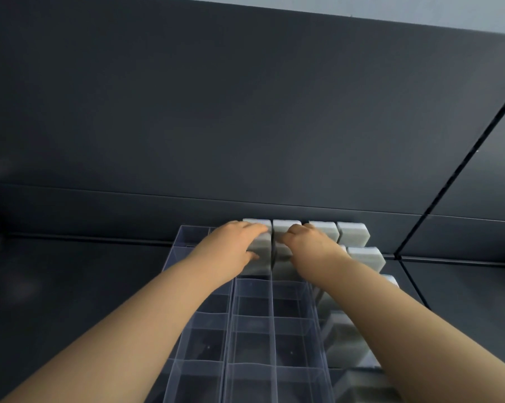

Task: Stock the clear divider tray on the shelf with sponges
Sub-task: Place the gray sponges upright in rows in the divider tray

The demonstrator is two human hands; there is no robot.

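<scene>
1. Fingers first: the left hand (236, 245) has its fingers (255, 229) curled over the top of the left-hand sponge (260, 258), with the thumb against its near face. So that's a proper grip on it.
2. Same deal next door. The right hand (311, 242) has its fingers (294, 230) bent over the right-hand sponge (281, 250) and looks clamped on, though its thumb is hidden.
3. Both sponges stand on end, long axis pointing up, side by side in the middle of the frame with just a dark gap between them. They sit right under the fingertips, so I reckon the move is straight down into the cells, each hand working its own column.
4. Just above them, the back row (324, 229) of pale sponges runs along the wall. More filled columns (347, 341) run down the right side.
5. The clear divider tray (254, 330) stretches toward the bottom of the frame. The cells below the hands and the whole left column look empty, so my guess is there's plenty left to stock.
6. Around it all: the dark shelf (71, 286) and the dark back panel (245, 112).
</scene>
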